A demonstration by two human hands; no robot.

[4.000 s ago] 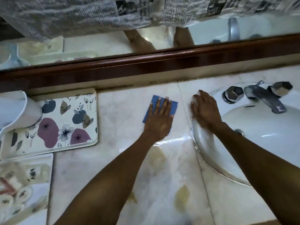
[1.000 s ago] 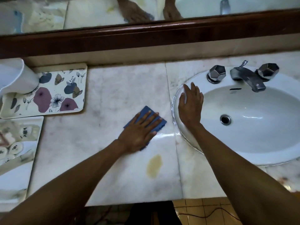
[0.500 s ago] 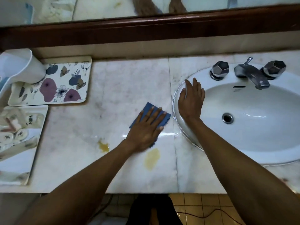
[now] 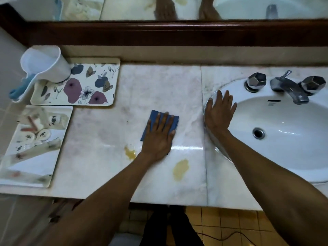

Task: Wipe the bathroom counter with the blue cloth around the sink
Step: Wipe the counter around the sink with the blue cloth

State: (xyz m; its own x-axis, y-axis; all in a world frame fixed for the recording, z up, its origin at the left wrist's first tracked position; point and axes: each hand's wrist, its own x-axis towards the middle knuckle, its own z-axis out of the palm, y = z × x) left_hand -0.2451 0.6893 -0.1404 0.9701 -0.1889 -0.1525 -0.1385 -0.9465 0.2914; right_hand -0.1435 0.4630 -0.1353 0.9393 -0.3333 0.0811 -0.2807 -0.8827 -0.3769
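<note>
A folded blue cloth [image 4: 154, 117] lies flat on the pale marble counter [image 4: 99, 139], left of the white sink [image 4: 284, 148]. My left hand [image 4: 158, 137] presses down on the cloth with fingers spread, covering most of it. My right hand [image 4: 219, 112] rests flat on the sink's left rim, fingers apart, holding nothing. Two yellowish stains mark the counter: one [image 4: 130, 153] just left of my left wrist, another [image 4: 181, 169] nearer the front edge.
A chrome faucet [image 4: 289, 89] with two faceted knobs stands at the sink's back. A floral tray [image 4: 78, 84] carries a white jug [image 4: 44, 66] at the back left; a second tray [image 4: 32, 144] lies in front of it. A wood-framed mirror [image 4: 159, 32] runs along the back.
My left hand has slid the cloth away from me and slightly left, uncovering more of the front stain. The right hand stays on the sink rim. The camera has pulled back.
</note>
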